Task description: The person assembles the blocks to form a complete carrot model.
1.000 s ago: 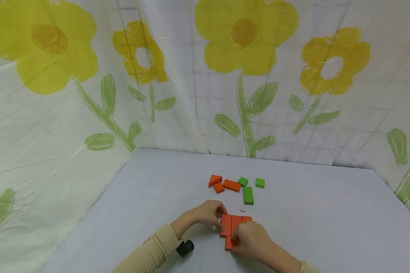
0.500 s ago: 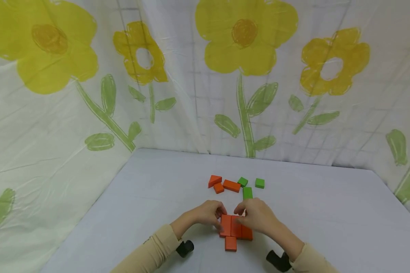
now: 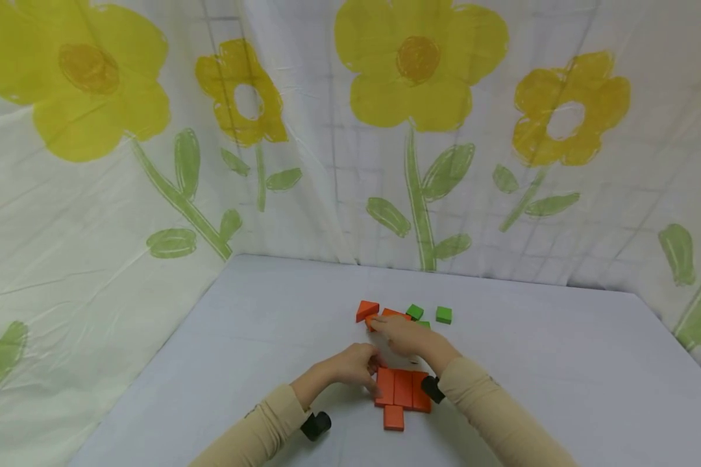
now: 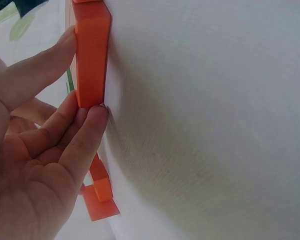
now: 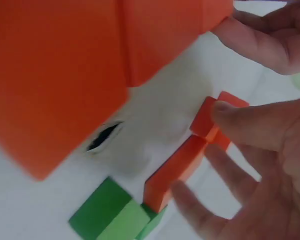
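Observation:
My left hand [image 3: 350, 367] lies at the left side of the joined orange blocks. In the left wrist view its thumb is along the face of the leftmost orange block [image 4: 91, 55] and its fingertips are at that block's end. A smaller orange block [image 3: 394, 418] sits against the near side of this group. My right hand [image 3: 405, 336] reaches over the loose blocks at the back. In the right wrist view its thumb overlaps the small orange block [image 5: 204, 119], with the other fingers spread near the long orange block [image 5: 175, 170].
An orange triangular block [image 3: 367, 310] lies behind the small one. Two small green blocks [image 3: 444, 315] stand farther back, and a longer green block [image 5: 110, 212] lies partly under the right hand in the head view. A flowered curtain [image 3: 350, 194] hangs behind the white table [image 3: 561, 376].
My right hand has left the joined orange blocks and moved away from me and leftward to the loose small orange block. The left hand stays in place beside the group.

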### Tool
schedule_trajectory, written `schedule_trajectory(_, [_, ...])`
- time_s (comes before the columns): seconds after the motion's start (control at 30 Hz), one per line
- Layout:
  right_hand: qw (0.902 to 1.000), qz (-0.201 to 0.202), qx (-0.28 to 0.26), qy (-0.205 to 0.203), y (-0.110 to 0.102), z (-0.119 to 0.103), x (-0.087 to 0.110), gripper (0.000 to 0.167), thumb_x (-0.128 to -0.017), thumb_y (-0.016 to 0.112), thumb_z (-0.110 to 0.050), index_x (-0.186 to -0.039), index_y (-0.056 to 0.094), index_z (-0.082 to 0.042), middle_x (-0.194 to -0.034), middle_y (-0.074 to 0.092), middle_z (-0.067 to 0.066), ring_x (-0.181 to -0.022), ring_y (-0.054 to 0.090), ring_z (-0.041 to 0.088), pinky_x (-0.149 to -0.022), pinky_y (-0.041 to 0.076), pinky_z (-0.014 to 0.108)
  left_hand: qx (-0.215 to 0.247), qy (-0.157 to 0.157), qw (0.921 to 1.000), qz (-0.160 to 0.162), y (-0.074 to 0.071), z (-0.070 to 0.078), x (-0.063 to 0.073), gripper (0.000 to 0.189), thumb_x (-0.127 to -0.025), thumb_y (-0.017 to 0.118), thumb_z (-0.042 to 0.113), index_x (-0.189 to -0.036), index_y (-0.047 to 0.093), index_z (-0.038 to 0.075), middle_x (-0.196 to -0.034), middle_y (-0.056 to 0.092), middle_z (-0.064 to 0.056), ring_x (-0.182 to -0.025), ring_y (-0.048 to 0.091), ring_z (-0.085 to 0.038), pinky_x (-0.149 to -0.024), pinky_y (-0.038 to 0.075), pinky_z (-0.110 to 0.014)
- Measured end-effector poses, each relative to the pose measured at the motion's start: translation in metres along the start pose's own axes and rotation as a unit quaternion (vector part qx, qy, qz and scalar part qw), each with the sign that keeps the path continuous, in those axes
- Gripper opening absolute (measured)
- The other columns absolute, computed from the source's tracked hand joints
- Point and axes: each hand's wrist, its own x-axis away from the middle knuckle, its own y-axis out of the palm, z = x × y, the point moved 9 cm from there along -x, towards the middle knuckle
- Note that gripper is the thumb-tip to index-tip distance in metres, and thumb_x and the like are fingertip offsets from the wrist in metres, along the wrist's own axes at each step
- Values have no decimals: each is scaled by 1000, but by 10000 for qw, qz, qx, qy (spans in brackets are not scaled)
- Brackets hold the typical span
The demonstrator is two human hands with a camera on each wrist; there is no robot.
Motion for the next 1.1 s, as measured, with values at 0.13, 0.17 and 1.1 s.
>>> schedule_trajectory(0.13, [9990,-310,174,259,4,-2,-8,54,-90,51,15,-141,49,-4,-148,44,9,-137,38,28,-110,31,40,33,-75,10000,22,0,0,0,36,-72,83,1,-100,60,0,-83,54,-1,-76,48,-12,-69,44,-22])
schedule_trajectory(0.17, [9993,-245,187,230,2,-3,-7,53,-90,51,14,-140,50,-3,-146,46,10,-136,39,28,-109,32,40,46,-79,10000,19,0,-1,0,36,-72,83,1,-101,60,0,-83,53,-1,-76,48,-11,-69,44,-22])
schedule_trajectory(1.1, [9854,1377,-827,-567,-37,-5,63,23,-77,81,-9,-95,67,-5,-86,64,-2,-81,61,20,-71,52,30,117,-79,9999,-48,1,-3,-2,34,-73,83,2,-100,63,3,-79,52,0,-73,45,-10,-64,40,-21])
